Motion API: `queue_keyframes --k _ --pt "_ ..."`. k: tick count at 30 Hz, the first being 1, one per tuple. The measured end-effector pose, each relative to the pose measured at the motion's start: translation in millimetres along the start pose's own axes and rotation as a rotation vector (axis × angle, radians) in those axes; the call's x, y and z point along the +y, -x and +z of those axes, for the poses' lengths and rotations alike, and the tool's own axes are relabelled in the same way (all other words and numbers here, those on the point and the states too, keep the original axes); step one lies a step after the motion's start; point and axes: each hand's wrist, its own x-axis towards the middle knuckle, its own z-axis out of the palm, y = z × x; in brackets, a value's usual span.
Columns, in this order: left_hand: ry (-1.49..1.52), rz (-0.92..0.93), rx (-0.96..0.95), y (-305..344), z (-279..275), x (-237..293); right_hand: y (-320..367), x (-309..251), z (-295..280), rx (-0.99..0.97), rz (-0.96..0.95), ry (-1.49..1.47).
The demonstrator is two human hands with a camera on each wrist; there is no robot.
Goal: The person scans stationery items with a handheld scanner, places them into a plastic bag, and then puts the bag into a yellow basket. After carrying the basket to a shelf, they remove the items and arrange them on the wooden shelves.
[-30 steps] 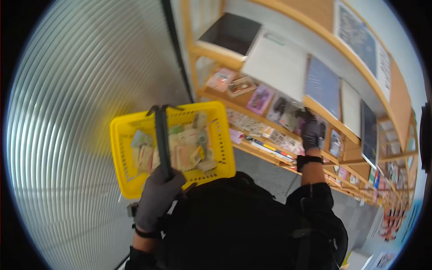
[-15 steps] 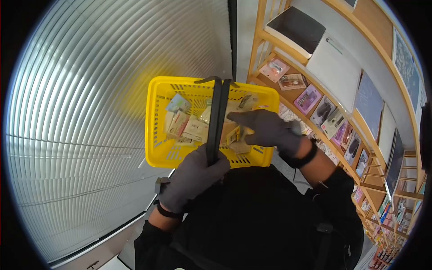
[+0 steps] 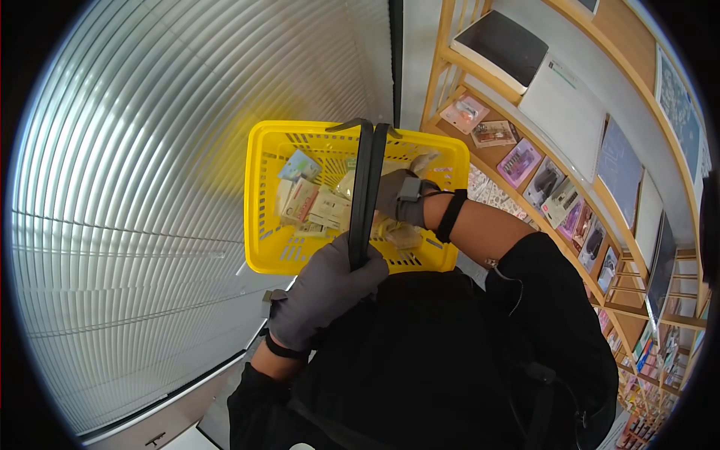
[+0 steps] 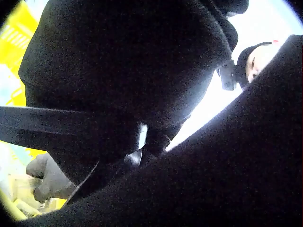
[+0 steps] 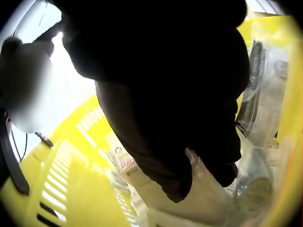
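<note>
A yellow shopping basket point(image 3: 259, 232) with slotted walls is in front of my body, its black handles point(image 3: 363, 191) raised together. My gloved left hand point(image 3: 326, 289) grips those handles at the near side. My gloved right hand point(image 3: 397, 196) reaches down inside the basket's right half, partly hidden by the handles in the head view. In the right wrist view, its thumb and fingertips pinch a clear plastic packet point(image 5: 203, 194) among the goods. Small white boxes point(image 3: 301, 201) and a light blue packet point(image 3: 300, 166) lie to the left inside the basket.
A wooden shelf unit point(image 3: 480, 71) curves along the right, with blister packs point(image 3: 519, 162) on its slanted tier and a white board point(image 3: 562, 94) above. Ribbed, shiny blinds point(image 3: 142, 195) stand close on the left. A grey packet point(image 5: 265, 90) lies by the basket's wall.
My right hand has come from the shelf's packs to over the basket, then down inside it. The view has turned, and the left hand keeps its grip on the handles.
</note>
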Motion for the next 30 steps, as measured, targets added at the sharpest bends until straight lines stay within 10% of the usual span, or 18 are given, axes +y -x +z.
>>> queue_keyframes --k 5,11,30 --pt "0.024 -0.006 -0.004 -4.6 -4.2 -6.0 76.2 -5.1 -156.8 -0.116 0.112 -0.285" --pt "0.016 0.012 -0.028 -3.7 -10.2 0.4 161.3 0.8 -196.0 0.189 0.378 -0.815" --pt "-0.234 0.143 -0.775 -17.1 15.7 -44.1 373.7 -191.0 -113.3 0.536 1.175 -1.339"
